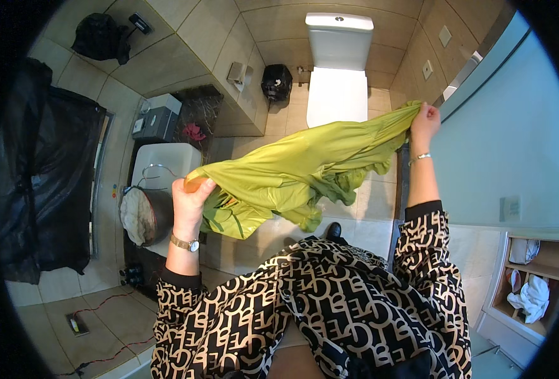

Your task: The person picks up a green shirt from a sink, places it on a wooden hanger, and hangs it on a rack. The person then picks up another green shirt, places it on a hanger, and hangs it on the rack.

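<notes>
A yellow-green garment (298, 154) with ruffled, darker green edges is stretched out in the air in front of me. My left hand (189, 196) grips its left end, thumb laid over the fabric. At the far right, my right hand (425, 124) pinches the gathered other end, held higher in the picture. The cloth sags between both hands, and folds hang down below it. Some green strips and an orange patch show near my left hand. Whether the garment is a dress or another piece, I cannot tell.
A white toilet (337, 94) stands ahead, beside a black-bagged bin (277, 83). Leftward, a counter holds a white basin (165, 154), a bucket (161, 215) with pale cloth and a grey box (156, 121). A frosted glass panel (506, 156) and shelves (537, 256) are right.
</notes>
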Demonstrator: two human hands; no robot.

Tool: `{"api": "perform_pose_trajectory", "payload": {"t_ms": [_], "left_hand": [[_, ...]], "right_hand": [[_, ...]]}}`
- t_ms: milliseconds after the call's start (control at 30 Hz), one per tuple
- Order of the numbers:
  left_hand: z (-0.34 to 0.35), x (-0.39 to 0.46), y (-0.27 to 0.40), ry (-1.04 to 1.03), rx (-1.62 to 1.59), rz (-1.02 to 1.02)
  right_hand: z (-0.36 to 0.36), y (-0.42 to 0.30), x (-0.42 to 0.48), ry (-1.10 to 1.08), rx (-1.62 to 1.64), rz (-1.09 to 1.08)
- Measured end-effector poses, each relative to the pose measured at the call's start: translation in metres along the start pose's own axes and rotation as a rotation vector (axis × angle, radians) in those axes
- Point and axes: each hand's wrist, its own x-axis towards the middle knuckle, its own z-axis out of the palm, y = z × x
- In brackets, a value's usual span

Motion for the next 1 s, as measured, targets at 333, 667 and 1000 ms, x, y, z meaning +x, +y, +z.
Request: {"api": "perform_pose_trajectory", "payload": {"t_ms": [333, 667, 1000], "left_hand": [[0.044, 0.014, 0.028, -0.011, 0.121, -0.075], [0.053, 0.019, 0.025, 0.031, 0.247, -0.075], [0.013, 0.000, -0.004, 0.071, 0.370, -0.085]], "right_hand": [[-0.017, -0.077, -0.165, -0.654, 0.110, 0.035], [0.032, -0.086, -0.282, -1.093, 0.658, 0.335], [0.013, -0.179, -0.187, -1.034, 0.433, 0.097]]}}
